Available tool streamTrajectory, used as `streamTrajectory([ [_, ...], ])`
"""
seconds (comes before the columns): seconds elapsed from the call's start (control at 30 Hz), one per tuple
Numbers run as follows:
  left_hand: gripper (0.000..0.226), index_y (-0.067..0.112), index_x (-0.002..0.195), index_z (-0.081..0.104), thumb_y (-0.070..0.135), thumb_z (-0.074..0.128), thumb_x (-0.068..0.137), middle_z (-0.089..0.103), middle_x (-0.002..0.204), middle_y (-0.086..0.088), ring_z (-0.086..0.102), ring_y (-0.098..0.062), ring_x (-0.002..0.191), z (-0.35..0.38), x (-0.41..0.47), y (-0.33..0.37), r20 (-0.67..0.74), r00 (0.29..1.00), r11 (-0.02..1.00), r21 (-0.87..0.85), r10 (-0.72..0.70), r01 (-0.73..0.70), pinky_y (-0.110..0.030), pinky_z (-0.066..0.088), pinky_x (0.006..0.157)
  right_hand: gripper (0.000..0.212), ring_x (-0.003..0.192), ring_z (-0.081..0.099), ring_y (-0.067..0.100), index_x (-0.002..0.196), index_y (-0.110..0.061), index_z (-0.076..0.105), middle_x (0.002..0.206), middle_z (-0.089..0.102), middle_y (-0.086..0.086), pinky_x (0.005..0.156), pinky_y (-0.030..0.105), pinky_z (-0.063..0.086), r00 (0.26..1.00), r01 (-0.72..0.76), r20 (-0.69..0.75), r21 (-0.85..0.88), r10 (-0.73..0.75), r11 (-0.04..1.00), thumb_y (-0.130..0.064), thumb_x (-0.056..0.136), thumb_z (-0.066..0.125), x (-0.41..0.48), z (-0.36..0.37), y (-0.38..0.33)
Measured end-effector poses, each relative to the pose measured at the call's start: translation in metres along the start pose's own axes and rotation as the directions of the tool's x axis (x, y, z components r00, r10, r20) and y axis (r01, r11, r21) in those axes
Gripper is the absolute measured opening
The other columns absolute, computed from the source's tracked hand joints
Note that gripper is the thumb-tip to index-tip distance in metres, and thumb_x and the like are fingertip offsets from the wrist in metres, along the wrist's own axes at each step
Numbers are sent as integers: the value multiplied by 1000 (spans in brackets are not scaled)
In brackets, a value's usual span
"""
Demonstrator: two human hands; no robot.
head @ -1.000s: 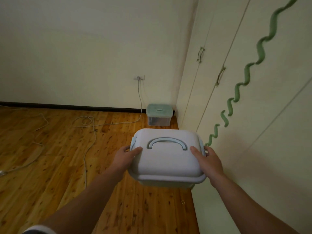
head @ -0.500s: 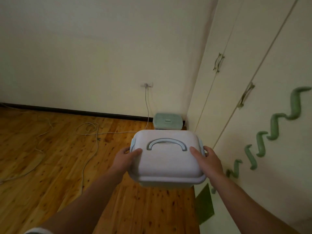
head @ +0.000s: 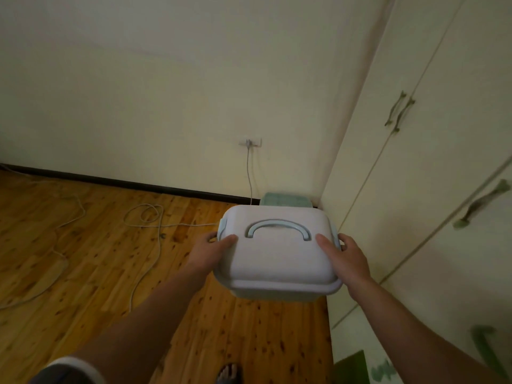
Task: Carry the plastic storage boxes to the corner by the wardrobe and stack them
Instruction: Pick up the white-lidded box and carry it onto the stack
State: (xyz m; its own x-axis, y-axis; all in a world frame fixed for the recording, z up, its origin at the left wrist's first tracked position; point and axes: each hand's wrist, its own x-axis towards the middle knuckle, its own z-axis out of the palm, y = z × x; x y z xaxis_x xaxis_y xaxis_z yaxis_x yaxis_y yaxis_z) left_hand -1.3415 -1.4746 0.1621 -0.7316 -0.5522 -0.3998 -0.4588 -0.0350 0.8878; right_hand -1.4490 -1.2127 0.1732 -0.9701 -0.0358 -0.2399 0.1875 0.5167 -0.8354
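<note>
Now closer to the corner: left hand (head: 213, 250) and right hand (head: 346, 256) grip the white box (head: 277, 261) by its sides; green box (head: 285, 199) by the wardrobe (head: 415, 189), largely hidden, apparently awaits stacking.

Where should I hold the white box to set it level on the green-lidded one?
At its two short ends: left hand from the left, right hand from the right, thumbs on top. The white box is wide and its handle lies folded flat, so end grips should keep it level.
</note>
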Motion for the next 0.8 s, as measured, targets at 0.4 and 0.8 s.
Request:
streamTrajectory([
  [0.4,66,23,140,42,42,70,83,53,129,-8,55,-26,105,7,156,80,73,997,999,30,-26,24,-44,50,89,77,119,53,31,142,-20,41,138,52,10,97,43,45,995,-58,-79,37,61,998,-59,80,64,132,45,-61],
  [0.8,65,17,139,45,38,71,83,54,130,-11,56,-27,107,97,277,137,78,997,999,49,-13,9,-42,51,87,75,115,56,30,140,-21,45,134,55,8,92,40,46,994,-88,-69,46,91,995,-59,78,66,292,24,-73],
])
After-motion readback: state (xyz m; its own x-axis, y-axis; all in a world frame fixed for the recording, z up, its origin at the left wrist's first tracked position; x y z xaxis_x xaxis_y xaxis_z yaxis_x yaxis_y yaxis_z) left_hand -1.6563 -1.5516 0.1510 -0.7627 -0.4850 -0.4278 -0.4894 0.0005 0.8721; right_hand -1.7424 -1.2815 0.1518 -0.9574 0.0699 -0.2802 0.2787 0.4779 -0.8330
